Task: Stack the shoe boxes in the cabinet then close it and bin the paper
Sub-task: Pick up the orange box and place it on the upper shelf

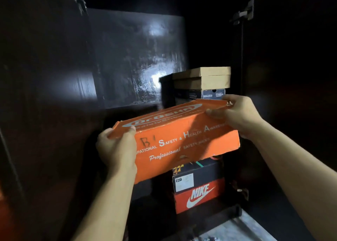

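Shoe boxes are what fills the right side of the dark cabinet, and one more is held out in front of it. That one is an orange box with white lettering about safety shoes, tilted so its right end sits higher than its left, in the air before the cabinet opening.

The left hand grips the box's lower left end, thumb curled over the lid edge and fingers wrapped around the end. The right hand holds the upper right corner, thumb on the near face and fingers over the torn corner of the lid.

Behind the held box, a brown cardboard box lies on top of a dark box with small white labels. Below the orange box, a black box with a white sticker rests on a red Nike box. What lies between these two pairs is hidden by the held box, so they may form a single stack, though that cannot be confirmed.

A metal hinge shows at the upper right of the opening. A patch of pale floor shows at the bottom right.
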Available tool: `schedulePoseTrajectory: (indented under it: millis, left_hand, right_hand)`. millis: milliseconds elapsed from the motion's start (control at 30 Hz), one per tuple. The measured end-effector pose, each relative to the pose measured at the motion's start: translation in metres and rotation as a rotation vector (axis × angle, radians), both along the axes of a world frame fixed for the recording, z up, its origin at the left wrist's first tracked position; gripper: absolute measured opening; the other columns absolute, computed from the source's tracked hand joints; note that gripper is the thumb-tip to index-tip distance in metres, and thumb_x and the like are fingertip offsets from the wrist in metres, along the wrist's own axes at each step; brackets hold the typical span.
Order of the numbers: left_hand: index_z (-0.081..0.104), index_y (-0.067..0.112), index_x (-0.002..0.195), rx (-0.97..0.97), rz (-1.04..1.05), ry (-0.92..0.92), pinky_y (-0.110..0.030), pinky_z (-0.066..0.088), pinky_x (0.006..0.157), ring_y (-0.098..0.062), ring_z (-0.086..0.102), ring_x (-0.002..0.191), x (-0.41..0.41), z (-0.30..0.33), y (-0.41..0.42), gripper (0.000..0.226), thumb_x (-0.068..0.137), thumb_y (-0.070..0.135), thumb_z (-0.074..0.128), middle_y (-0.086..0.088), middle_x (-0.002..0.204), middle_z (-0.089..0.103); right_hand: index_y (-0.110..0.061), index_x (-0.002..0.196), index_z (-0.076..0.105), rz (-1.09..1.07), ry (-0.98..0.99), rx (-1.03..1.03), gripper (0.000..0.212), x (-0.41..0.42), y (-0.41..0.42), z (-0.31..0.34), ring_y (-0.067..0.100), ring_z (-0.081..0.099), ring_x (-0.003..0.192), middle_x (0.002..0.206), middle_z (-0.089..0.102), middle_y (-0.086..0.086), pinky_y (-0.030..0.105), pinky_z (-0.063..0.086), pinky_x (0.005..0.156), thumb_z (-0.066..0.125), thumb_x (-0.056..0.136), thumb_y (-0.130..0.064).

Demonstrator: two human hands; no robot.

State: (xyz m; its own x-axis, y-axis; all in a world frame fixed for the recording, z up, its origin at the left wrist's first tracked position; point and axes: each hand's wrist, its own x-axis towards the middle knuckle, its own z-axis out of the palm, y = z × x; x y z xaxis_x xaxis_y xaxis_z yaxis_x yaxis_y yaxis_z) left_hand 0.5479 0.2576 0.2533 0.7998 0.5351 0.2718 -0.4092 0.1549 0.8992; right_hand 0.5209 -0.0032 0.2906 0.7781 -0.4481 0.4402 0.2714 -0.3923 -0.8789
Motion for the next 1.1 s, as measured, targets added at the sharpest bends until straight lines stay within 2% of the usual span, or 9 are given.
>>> schedulePoseTrajectory:
  millis: [167, 267, 367, 433, 533, 633, 800, 900, 1100]
  left_hand:
    - [0.058, 0.03, 0.106, 0.037, 0.082, -0.071, -0.033, 0.053, 0.08, -0.019, 0.065, 0.083, 0.012, 0.004, 0.008, 0.045, 0.066, 0.029, 0.08, 0.0, 0.103, 0.064]
    - [0.054, 0.039, 0.09, 0.12, 0.137, 0.022, -0.051, 0.049, 0.093, -0.025, 0.064, 0.1, 0.03, -0.003, 0.002, 0.049, 0.046, 0.05, 0.074, -0.001, 0.116, 0.061]
    - [0.057, 0.035, 0.092, 0.246, 0.149, 0.085, -0.054, 0.044, 0.098, -0.031, 0.055, 0.113, 0.046, -0.014, -0.005, 0.051, 0.051, 0.046, 0.084, -0.004, 0.124, 0.053]
    - [0.061, 0.026, 0.1, 0.34, 0.159, 0.102, -0.053, 0.042, 0.1, -0.034, 0.051, 0.118, 0.057, -0.023, -0.007, 0.052, 0.057, 0.038, 0.088, -0.008, 0.126, 0.051]
    - [0.067, 0.017, 0.108, 0.543, 0.281, 0.111, -0.05, 0.026, 0.112, -0.036, 0.035, 0.131, 0.068, -0.032, -0.014, 0.051, 0.065, 0.039, 0.085, -0.011, 0.138, 0.045]
    - [0.073, 0.023, 0.106, 0.803, 0.485, 0.002, -0.054, 0.005, 0.115, -0.037, 0.019, 0.143, 0.082, -0.034, -0.025, 0.034, 0.074, 0.035, 0.079, -0.01, 0.149, 0.04]
    - [0.076, 0.009, 0.088, 1.017, 0.438, -0.086, -0.044, 0.032, 0.109, -0.034, 0.048, 0.122, 0.114, -0.029, -0.035, 0.017, 0.084, 0.003, 0.061, -0.014, 0.115, 0.067]
    - [0.074, 0.008, 0.101, 1.082, 0.404, -0.083, -0.042, 0.028, 0.113, -0.031, 0.058, 0.11, 0.128, -0.034, -0.029, 0.023, 0.083, 0.002, 0.061, -0.012, 0.106, 0.07]
    - [0.062, 0.011, 0.127, 1.243, 0.396, -0.071, -0.037, 0.009, 0.121, -0.025, 0.039, 0.138, 0.153, -0.037, -0.005, 0.039, 0.088, 0.004, 0.061, -0.008, 0.133, 0.06]
  right_hand:
    - [-0.005, 0.135, 0.05, 0.069, -0.017, 0.076, 0.085, 0.016, 0.003, -0.013, 0.024, 0.071, 0.08, 0.111, 0.066, 0.015, 0.036, 0.058, 0.069, 0.089, 0.061, -0.024]
    - [-0.005, 0.135, 0.05, 0.09, -0.004, 0.146, 0.079, 0.033, 0.001, -0.031, 0.023, 0.068, 0.081, 0.115, 0.063, 0.017, 0.031, 0.054, 0.066, 0.086, 0.066, -0.018]
    - [-0.007, 0.134, 0.051, 0.085, 0.0, 0.135, 0.073, 0.052, 0.0, -0.051, 0.026, 0.066, 0.09, 0.116, 0.062, 0.018, 0.037, 0.056, 0.079, 0.084, 0.07, -0.018]
    - [-0.01, 0.129, 0.056, 0.008, -0.001, 0.018, 0.064, 0.064, 0.003, -0.06, 0.022, 0.064, 0.096, 0.113, 0.064, 0.012, 0.037, 0.053, 0.088, 0.083, 0.072, -0.023]
    - [-0.019, 0.119, 0.066, -0.142, 0.006, -0.16, 0.04, 0.08, 0.011, -0.066, 0.02, 0.061, 0.091, 0.098, 0.066, 0.005, 0.026, 0.044, 0.078, 0.075, 0.081, -0.028]
    - [-0.021, 0.116, 0.069, -0.306, 0.027, -0.341, 0.033, 0.102, 0.022, -0.067, 0.031, 0.053, 0.114, 0.128, 0.056, 0.015, 0.034, 0.043, 0.09, 0.068, 0.085, -0.03]
    - [-0.016, 0.111, 0.069, -0.364, 0.027, -0.727, 0.028, 0.134, 0.042, -0.07, 0.033, 0.046, 0.108, 0.118, 0.058, 0.009, 0.038, 0.048, 0.08, 0.051, 0.09, -0.015]
    - [-0.016, 0.131, 0.056, -0.229, 0.074, -0.829, 0.043, 0.149, 0.048, -0.072, 0.032, 0.043, 0.125, 0.131, 0.056, 0.01, 0.036, 0.043, 0.095, 0.046, 0.09, -0.01]
    - [-0.022, 0.152, 0.022, -0.117, 0.241, -0.852, 0.06, 0.168, 0.061, -0.069, 0.023, 0.015, 0.147, 0.16, 0.017, 0.004, 0.041, 0.028, 0.113, 0.032, 0.096, -0.007]
